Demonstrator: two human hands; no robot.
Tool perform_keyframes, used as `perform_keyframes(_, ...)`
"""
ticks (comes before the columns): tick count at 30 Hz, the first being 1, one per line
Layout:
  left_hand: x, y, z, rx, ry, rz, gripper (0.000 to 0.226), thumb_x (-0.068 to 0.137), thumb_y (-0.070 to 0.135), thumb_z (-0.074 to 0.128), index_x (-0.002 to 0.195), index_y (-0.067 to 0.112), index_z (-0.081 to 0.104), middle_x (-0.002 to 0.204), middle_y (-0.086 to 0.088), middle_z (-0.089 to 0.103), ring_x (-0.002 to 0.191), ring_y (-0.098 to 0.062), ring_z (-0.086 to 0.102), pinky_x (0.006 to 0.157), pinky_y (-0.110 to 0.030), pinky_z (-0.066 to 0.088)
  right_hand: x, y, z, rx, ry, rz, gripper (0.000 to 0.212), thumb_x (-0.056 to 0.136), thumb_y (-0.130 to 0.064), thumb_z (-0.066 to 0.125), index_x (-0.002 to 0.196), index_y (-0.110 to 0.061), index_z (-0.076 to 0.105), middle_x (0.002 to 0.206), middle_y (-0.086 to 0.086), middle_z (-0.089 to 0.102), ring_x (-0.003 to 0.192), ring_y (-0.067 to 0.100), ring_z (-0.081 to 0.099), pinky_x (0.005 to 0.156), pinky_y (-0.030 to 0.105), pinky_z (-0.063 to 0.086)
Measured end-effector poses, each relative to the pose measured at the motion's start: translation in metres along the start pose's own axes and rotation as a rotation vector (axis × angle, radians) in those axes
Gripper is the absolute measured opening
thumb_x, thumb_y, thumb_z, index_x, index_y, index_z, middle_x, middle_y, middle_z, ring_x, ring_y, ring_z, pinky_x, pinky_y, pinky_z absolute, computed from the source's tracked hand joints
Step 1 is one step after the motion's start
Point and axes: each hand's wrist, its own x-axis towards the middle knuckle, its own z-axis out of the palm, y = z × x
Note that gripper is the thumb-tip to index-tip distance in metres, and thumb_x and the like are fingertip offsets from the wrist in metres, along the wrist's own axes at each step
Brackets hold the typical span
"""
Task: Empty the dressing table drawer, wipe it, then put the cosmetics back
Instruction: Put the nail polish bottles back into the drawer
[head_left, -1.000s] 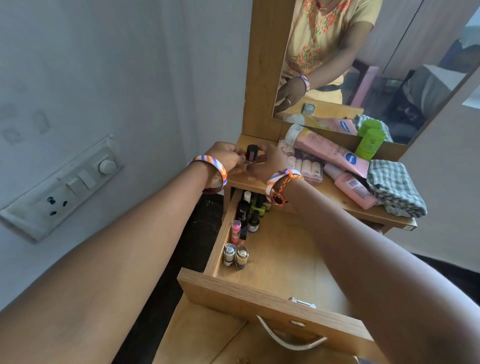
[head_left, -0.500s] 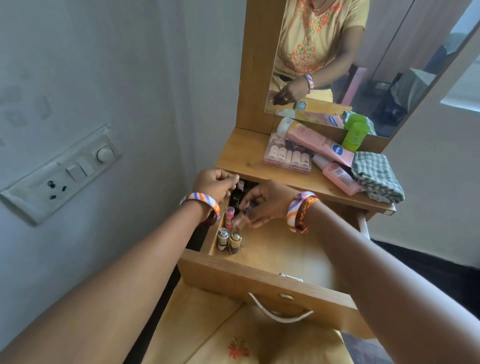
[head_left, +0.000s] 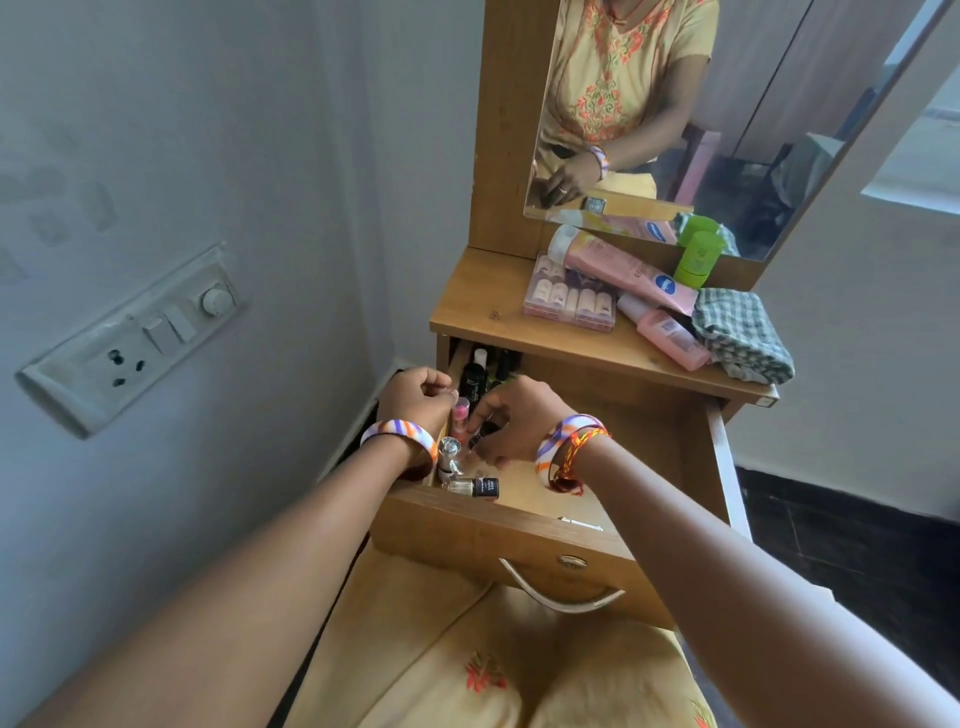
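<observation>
Fingers of your right hand (head_left: 511, 423) curl down around a small dark item at the left wall of the open drawer (head_left: 519, 525); what exactly they pinch is hidden under the knuckles, so treat it as a slim dark cosmetic. Your left hand (head_left: 418, 400) sits just across from that grip, resting on the drawer's left edge with its fingers curled; whether it holds anything I cannot tell.

Everything already in the drawer hugs that same left wall. Directly beside your right fingertips stands a pink lipstick (head_left: 460, 415). Nearer to you than the grip lie a clear-capped bottle (head_left: 449, 457) and a nail polish bottle with a black cap (head_left: 474, 487), tipped on its side against the front panel. Beyond the grip, under the tabletop, stand several dark tubes (head_left: 475, 374). Packing them in a row there probably keeps the wide right part of the floor free for the bigger pieces.

Those wait on the tabletop (head_left: 478, 306), well beyond and to the right of your grip: a boxed set of small bottles (head_left: 569, 301), a pink tube (head_left: 623, 267), a smaller pink bottle (head_left: 670, 338), a green bottle (head_left: 698, 257), and the checked cloth (head_left: 743, 332). Judging by this, you look to be in the putting-back stage, with the large items yet to go in.
</observation>
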Motion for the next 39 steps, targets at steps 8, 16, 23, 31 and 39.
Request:
perform_keyframes(8,-0.013,0.028,-0.01,0.359,-0.48,0.254,0.045,0.077,-0.006,0.061,0.115,0.017,0.058,0.088,0.006,0.056,0.073,-0.008,0.053,0.069,-0.023,0.049,0.0,0.003,-0.022,0.039,0.165,0.051,0.029,0.073,-0.009,0.074,0.099,-0.008,0.061,0.088,0.007,0.062,0.083,0.029,0.07,0.075,0.035,0.06)
perform_keyframes(16,-0.022,0.038,-0.023,0.559,-0.443,0.306,0.022,0.067,0.013,0.08,0.079,0.019,0.063,0.086,0.001,0.067,0.085,-0.016,0.062,0.071,-0.025,0.048,0.002,0.021,-0.012,0.481,0.075,0.145,0.02,0.082,-0.023,0.069,0.09,-0.004,0.063,0.071,0.005,0.063,0.056,0.013,0.059,0.05,0.018,0.055)
perform_keyframes(23,-0.026,0.048,-0.032,0.705,-0.68,0.272,0.021,0.075,0.012,0.076,0.095,0.013,0.071,0.103,-0.004,0.066,0.095,-0.019,0.062,0.083,-0.028,0.053,0.015,0.043,0.034,-0.297,-0.219,0.103,0.029,0.081,-0.025,0.068,0.111,-0.023,0.067,0.111,0.006,0.066,0.097,0.024,0.064,0.086,0.03,0.054)
perform_keyframes(31,-0.032,0.045,-0.027,0.941,-0.642,0.337,0.029,0.071,0.018,0.079,0.098,0.011,0.07,0.105,-0.007,0.066,0.095,-0.021,0.063,0.073,-0.027,0.051,0.013,0.046,0.027,-0.253,-0.18,0.129,0.023,0.079,-0.025,0.071,0.097,-0.009,0.07,0.097,0.007,0.071,0.085,0.021,0.065,0.075,0.028,0.056)
perform_keyframes(39,-0.033,0.043,-0.02,1.02,-0.571,0.393,0.028,0.078,0.014,0.072,0.105,0.01,0.068,0.109,-0.007,0.063,0.092,-0.024,0.064,0.07,-0.024,0.051,0.012,0.035,-0.002,-0.144,-0.063,0.148,0.019,0.076,-0.016,0.074,0.09,-0.004,0.069,0.082,0.011,0.073,0.065,0.018,0.066,0.07,0.029,0.061)
